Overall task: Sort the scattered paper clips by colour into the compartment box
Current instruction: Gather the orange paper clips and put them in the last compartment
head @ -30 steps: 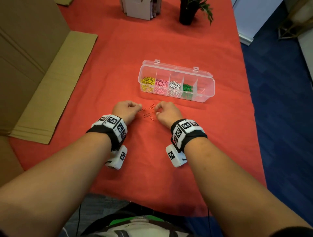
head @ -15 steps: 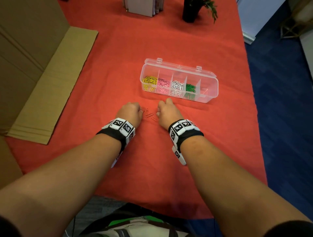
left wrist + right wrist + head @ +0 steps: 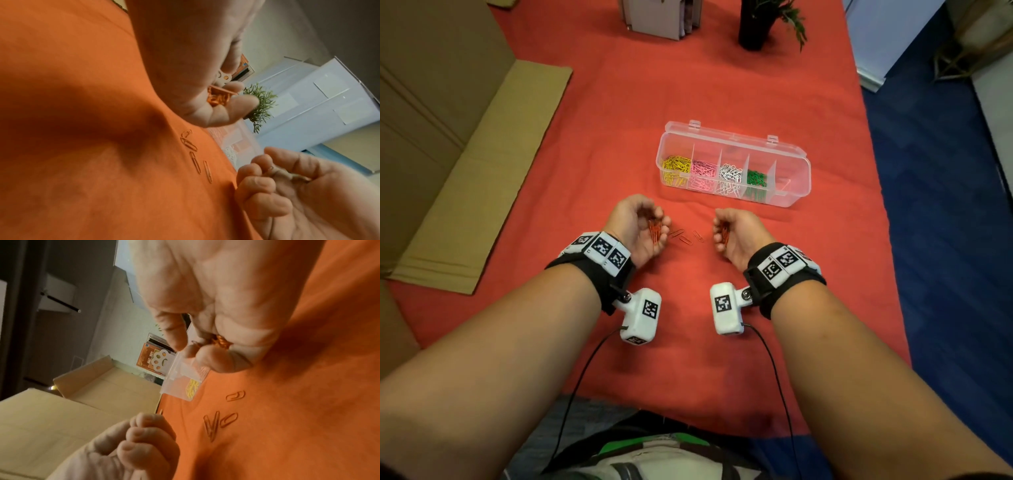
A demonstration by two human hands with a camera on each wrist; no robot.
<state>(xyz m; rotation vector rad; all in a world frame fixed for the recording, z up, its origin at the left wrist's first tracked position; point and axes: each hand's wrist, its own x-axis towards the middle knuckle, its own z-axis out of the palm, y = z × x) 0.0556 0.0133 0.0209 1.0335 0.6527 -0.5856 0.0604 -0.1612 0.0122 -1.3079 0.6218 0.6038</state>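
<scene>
The clear compartment box lies open on the red cloth, with yellow, pink, white and green clips in separate compartments from the left. My left hand is curled, palm inward, round a bunch of orange paper clips, also seen as orange paper clips in the left wrist view. My right hand cups another bunch of orange clips, which shows as orange clips between its fingers. Several loose orange clips lie on the cloth between the hands, the same loose clips in the right wrist view.
Flattened cardboard covers the table's left side. A dark plant pot and a stand of books are at the far edge. Blue carpet lies beyond the right edge of the table.
Both hands were knuckles-up over the orange clips. Now they have turned palms inward and drawn apart, each holding a bunch, leaving several clips on the cloth.
</scene>
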